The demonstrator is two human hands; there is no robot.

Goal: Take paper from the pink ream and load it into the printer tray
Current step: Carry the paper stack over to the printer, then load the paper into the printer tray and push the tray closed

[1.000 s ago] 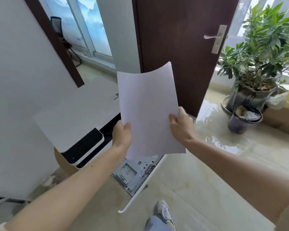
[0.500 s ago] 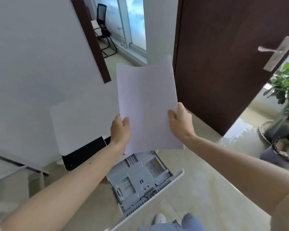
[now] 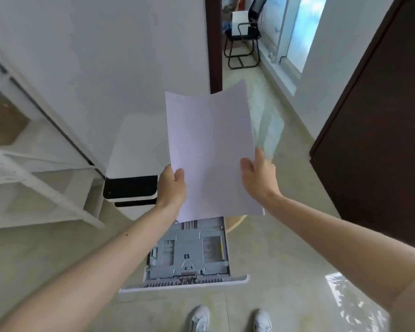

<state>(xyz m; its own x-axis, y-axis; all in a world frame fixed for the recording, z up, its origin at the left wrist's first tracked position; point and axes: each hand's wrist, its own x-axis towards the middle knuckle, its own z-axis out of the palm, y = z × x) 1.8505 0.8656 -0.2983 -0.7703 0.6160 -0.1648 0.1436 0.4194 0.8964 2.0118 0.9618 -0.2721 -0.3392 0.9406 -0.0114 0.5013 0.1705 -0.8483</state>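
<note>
Left hand [image 3: 171, 188] and right hand [image 3: 258, 176] are gripping paper [image 3: 211, 149] above the open printer tray [image 3: 189, 281], printer [image 3: 134, 149] behind.

Both hands grip the paper [image 3: 210, 149] by its side edges: left hand [image 3: 171, 188], right hand [image 3: 258, 174]. Sheet held above open printer tray [image 3: 189, 257], tray empty. White printer [image 3: 134, 149] just behind.

You have swung round from the door so the pulled-out printer tray [image 3: 187, 257] now lies square below your paper [image 3: 211, 149], both shoes visible.
</note>
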